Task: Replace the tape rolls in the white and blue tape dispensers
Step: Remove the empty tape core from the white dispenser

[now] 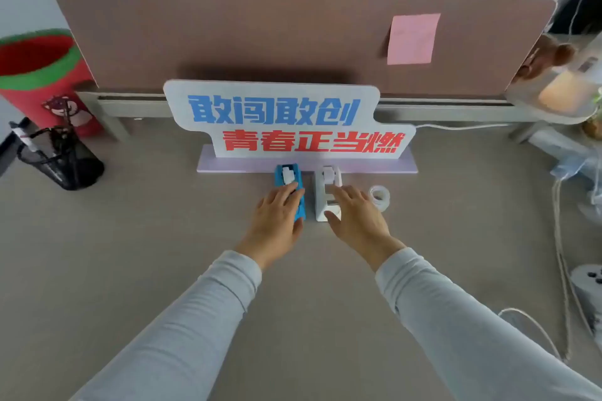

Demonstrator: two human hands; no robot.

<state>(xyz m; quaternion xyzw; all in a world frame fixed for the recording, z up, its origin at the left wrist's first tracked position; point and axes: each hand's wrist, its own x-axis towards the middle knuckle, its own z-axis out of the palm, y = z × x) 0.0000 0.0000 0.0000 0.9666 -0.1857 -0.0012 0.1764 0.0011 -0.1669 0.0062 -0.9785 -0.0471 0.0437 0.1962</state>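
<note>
The left hand [277, 216] rests palm-down with fingers together on the blue tape dispenser [291, 182], the right hand [356, 216] lies with fingers slightly spread over the white tape dispenser [327, 187] just beside it, and a clear tape roll [379, 196] sits immediately right on the desk [146, 238].

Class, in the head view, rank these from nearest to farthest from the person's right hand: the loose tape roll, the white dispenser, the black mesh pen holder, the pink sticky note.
From the right hand:
1. White dispenser, under its fingers.
2. Loose tape roll, just right of the hand.
3. Pink sticky note, up on the partition.
4. Black mesh pen holder, far left on the desk.
</note>
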